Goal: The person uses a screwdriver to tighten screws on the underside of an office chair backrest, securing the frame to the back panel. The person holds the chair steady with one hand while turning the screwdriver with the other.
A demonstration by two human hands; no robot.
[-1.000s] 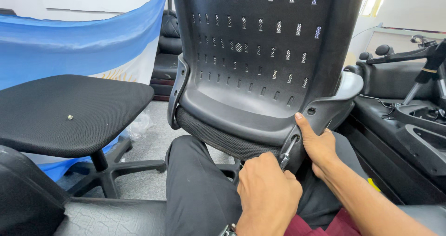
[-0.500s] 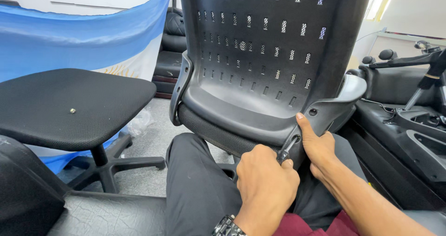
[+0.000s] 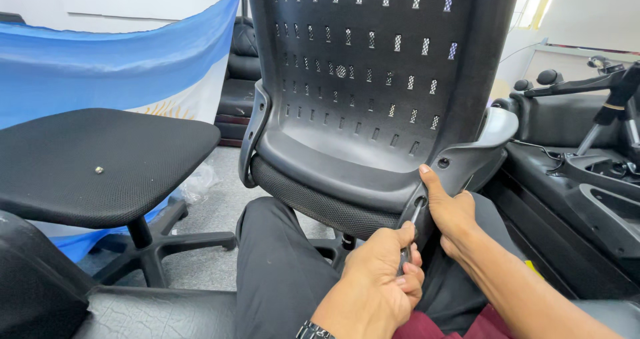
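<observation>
Left hand closed round thin metal key; right hand clasping rigid black perforated plastic chair back at 5 o'clock corner; likely heavy, awkward.

Grey floor — chair base, crumpled clear plastic on it.

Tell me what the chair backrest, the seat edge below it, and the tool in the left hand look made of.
Chair backrest: hard black plastic, semi-matte, with moulded slots. Seat edge: black woven mesh fabric, grainy texture. Tool in left hand: thin shiny shaft, probably metal.
</observation>
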